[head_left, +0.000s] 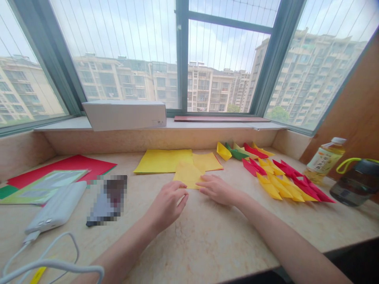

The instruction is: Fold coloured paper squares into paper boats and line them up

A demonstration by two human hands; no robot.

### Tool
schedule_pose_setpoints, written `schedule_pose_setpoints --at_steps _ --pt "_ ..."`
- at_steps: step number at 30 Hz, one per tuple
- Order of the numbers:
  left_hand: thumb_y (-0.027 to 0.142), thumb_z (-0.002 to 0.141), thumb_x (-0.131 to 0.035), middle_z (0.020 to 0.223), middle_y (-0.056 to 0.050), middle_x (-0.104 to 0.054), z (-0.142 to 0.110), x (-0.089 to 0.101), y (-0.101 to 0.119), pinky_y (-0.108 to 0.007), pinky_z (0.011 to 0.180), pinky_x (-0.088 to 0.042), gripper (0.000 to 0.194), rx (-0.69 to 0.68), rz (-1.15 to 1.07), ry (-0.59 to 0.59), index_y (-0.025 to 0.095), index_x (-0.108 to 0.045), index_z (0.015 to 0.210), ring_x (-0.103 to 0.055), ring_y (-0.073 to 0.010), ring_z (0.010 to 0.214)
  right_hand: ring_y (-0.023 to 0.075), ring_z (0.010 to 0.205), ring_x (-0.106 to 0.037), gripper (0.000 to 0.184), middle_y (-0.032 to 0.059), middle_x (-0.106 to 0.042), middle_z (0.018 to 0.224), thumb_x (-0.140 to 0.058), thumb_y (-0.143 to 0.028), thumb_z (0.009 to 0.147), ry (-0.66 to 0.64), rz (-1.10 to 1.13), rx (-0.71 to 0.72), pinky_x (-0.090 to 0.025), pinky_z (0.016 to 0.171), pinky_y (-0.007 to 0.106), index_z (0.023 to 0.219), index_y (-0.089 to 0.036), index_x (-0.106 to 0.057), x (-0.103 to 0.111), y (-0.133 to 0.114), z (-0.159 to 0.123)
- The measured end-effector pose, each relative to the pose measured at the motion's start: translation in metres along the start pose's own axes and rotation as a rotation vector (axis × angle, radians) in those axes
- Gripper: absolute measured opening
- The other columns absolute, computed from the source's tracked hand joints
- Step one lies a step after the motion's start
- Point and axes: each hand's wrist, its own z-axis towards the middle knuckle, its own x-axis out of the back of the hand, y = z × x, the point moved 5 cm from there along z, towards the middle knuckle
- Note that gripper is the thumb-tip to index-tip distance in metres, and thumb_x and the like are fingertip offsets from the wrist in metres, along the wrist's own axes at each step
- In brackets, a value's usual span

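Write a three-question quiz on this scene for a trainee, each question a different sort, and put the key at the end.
1. Multiple choice: which thing lies right at both the left hand and the right hand?
a) a green folded shape
b) a yellow sheet
c) a capped bottle

2. True or false: a white cable is plugged into the white power bank.

3. Short answer: which hand is nearer the folded paper shapes?

Key:
1. b
2. True
3. The right hand
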Motion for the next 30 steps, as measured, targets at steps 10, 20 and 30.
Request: schedule_pose_setpoints --at_steps 10,20,30 --pt "0.020 0.092 -0.053 0.107 -0.010 -0.070 -0.002 -0.003 0.005 -0.043 0.095 -0.049 0.020 0.008 -0.020 -0.022 0.016 -0.072 0.087 -0.063 -0.0251 0.103 0.0276 0.135 -0.047 0.055 0.0109 -0.055 0.144 -0.024 -0.048 0.104 -0.089 -0.017 -0.016 -0.021 0.117 0.054 0.116 -0.024 -0.072 -0.012 -0.002 0.006" --pt "0.020 0.091 -0.054 0.104 -0.011 -0.072 -0.002 -0.007 -0.006 -0.040 0.092 -0.049 0.020 0.053 -0.002 -0.046 0.015 -0.073 0.090 -0.065 -0.0248 0.099 0.0264 0.146 -0.031 0.059 0.0089 -0.044 0.153 -0.021 -0.057 0.102 -0.173 -0.060 -0.041 -0.012 0.119 0.056 0.148 -0.029 -0.043 -0.019 0.003 0.001" --pt "0.021 0.090 -0.056 0.100 -0.010 -0.073 -0.002 -0.014 -0.013 -0.037 0.091 -0.049 0.019 0.075 0.000 -0.044 0.016 -0.074 0.087 -0.066 -0.0248 0.099 0.0294 0.146 -0.032 0.069 0.0124 -0.048 0.150 -0.013 -0.058 0.101 -0.183 -0.113 -0.096 -0.016 0.119 0.056 0.134 -0.022 -0.062 -0.019 -0.005 0.001"
